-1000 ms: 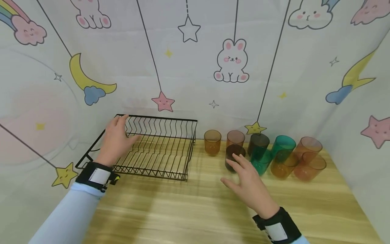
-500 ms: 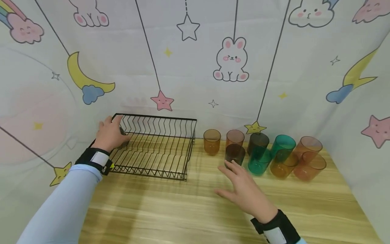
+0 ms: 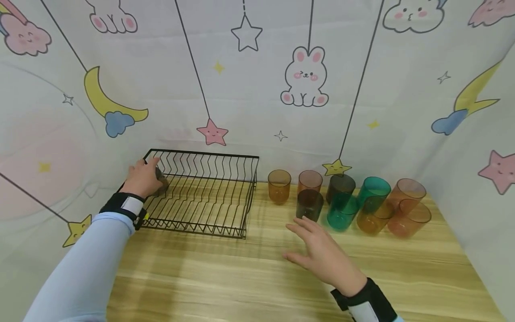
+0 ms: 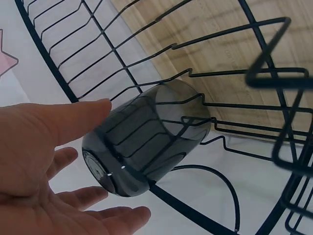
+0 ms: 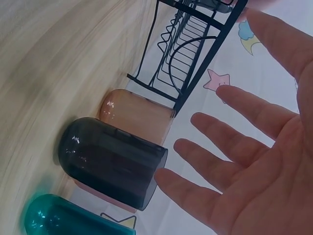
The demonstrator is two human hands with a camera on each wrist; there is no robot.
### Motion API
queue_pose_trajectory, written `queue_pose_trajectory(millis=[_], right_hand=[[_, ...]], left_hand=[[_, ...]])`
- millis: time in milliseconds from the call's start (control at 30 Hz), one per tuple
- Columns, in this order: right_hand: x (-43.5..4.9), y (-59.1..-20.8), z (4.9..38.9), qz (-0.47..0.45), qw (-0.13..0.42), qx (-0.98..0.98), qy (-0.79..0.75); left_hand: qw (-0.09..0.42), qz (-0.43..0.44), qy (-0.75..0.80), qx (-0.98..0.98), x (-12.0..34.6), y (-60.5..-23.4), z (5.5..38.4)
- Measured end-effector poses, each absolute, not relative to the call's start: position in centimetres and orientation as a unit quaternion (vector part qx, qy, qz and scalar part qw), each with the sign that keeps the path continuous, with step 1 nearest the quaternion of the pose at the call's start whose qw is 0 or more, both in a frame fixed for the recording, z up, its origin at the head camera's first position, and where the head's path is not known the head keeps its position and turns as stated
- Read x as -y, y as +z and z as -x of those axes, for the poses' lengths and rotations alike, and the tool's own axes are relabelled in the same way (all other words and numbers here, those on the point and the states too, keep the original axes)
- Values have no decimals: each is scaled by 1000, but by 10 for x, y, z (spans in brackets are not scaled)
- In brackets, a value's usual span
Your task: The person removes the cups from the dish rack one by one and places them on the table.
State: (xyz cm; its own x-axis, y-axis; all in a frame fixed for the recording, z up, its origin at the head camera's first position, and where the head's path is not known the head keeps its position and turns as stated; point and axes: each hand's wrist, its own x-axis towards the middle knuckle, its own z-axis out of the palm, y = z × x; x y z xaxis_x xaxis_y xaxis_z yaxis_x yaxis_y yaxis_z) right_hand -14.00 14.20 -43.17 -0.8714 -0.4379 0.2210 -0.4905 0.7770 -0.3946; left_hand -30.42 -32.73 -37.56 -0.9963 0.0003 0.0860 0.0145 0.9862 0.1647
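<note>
A dark grey translucent tumbler (image 4: 146, 139) sits at the left end of the black wire dish rack (image 3: 201, 155), its base turned toward my left hand (image 3: 141, 179). In the left wrist view that hand's fingers are spread, with the thumb tip at the tumbler's side and the other fingers loose below its base. In the head view the hand hides most of it. My right hand (image 3: 326, 257) hovers with spread fingers just in front of another dark tumbler (image 3: 309, 206), which stands on the table. In the right wrist view the palm holds nothing.
More coloured tumblers stand right of the rack: an amber one (image 3: 279, 188) nearest it, then a pink one (image 3: 310, 180), a teal one (image 3: 342, 214) and several others. A white printed cloth (image 3: 257, 89) hangs behind the wooden table (image 3: 225, 277).
My left hand has moved left onto the rack's left end, and its fingers have loosened around the grey tumbler, now partly visible. My right hand has drawn slightly left and back from the tumblers.
</note>
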Motion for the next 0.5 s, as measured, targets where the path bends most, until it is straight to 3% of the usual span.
queue_pose_trajectory(millis=[267,500], right_hand=[[-142,-434,141,-245,58,941,225],[-141,-433,141,-247,61,941,224]], left_hand=[[8,-13,-98,995,331,-380,304],[20,9,-90,996,331,-380,303]])
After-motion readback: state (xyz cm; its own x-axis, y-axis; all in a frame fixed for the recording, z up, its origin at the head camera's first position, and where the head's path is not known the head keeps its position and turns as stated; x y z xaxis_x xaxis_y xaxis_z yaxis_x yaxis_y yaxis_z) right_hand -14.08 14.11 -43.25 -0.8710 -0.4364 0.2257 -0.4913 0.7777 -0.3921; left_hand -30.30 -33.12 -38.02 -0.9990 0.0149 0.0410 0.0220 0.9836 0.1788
